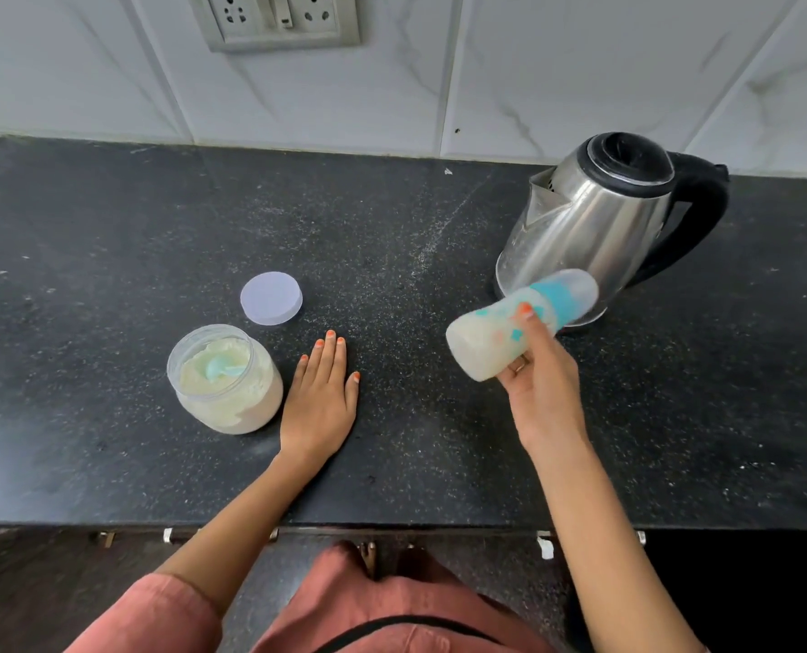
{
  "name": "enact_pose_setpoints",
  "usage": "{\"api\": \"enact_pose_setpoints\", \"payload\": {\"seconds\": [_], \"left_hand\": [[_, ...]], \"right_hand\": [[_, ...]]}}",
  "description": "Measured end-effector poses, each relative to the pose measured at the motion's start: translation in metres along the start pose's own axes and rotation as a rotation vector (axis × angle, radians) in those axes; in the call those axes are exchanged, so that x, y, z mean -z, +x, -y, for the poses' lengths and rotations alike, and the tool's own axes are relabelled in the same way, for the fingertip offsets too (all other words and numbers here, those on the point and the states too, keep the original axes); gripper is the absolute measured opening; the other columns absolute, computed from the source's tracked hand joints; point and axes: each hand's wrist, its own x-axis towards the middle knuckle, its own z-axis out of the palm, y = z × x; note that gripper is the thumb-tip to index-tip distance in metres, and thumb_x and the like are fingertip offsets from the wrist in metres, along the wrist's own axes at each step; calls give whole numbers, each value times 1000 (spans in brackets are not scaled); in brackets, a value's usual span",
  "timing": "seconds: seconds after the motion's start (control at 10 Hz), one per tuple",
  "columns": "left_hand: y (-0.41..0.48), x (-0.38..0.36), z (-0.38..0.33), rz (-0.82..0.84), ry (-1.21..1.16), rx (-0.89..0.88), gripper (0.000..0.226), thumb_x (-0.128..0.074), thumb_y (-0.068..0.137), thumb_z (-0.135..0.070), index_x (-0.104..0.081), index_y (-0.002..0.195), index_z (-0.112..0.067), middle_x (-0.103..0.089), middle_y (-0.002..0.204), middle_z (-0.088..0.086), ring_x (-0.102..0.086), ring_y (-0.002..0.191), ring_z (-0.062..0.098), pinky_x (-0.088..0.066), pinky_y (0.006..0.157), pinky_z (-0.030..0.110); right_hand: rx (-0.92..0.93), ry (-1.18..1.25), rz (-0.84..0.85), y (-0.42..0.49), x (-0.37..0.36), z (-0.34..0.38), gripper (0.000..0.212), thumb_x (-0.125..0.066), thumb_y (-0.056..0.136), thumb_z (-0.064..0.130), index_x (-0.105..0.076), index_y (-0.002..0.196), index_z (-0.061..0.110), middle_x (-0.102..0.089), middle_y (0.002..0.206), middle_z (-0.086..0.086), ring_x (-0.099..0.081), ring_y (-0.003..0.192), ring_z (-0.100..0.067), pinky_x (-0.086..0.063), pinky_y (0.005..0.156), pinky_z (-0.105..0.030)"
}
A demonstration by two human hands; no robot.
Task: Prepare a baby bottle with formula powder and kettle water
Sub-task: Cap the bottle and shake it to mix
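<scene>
My right hand [540, 374] grips a baby bottle [491, 337] in the air, tilted almost on its side, its capped blue top pointing up right toward the kettle. Milky white liquid fills the bottle, which looks blurred. My left hand [321, 393] rests flat on the black counter [392, 238], fingers straight, just right of the open formula jar [224, 379]. Pale powder and a light blue scoop [220, 368] lie inside the jar. Behind it lies the jar's round lid [271, 297]. The steel kettle [608, 214] with a black lid and handle stands at the back right.
A white marbled tile wall with a socket panel [276, 21] rises behind the counter. The counter's front edge runs across below my forearms, with dark cabinet fronts under it. White specks of powder are scattered over the counter's middle.
</scene>
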Motion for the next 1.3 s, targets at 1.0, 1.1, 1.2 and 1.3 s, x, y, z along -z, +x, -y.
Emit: {"api": "enact_pose_setpoints", "payload": {"seconds": [1.0,1.1,1.2,1.3], "left_hand": [[0,2,-1,14,2,1,53,-20,101,-32,-8,148,-10,-3,157,4,-1,145,16,3,115,30],[0,3,-1,14,-1,-1,53,-20,101,-32,-8,148,-10,-3,157,5,-1,145,16,3,115,30],[-1,4,-2,18,8,-1,53,-20,101,-32,-7,148,-10,-2,157,4,0,145,16,4,115,29],[0,4,-1,22,12,4,54,-20,101,-32,-6,148,-10,-2,158,4,0,145,16,3,115,30]], "right_hand": [[-65,-456,219,-17,7,-15,35,-72,57,24,-66,91,17,-74,81,5,-69,78,-7,-57,65,-23],[-6,-128,35,-4,4,-11,23,-67,72,21,-64,94,17,-73,85,5,-69,79,-6,-57,66,-24],[-33,-170,48,-8,3,-19,25,-68,73,19,-62,97,18,-73,87,6,-69,83,-8,-57,66,-24],[-47,-536,229,-20,7,-24,29,-75,65,12,-66,92,19,-75,83,7,-69,83,-8,-56,68,-21]]}}
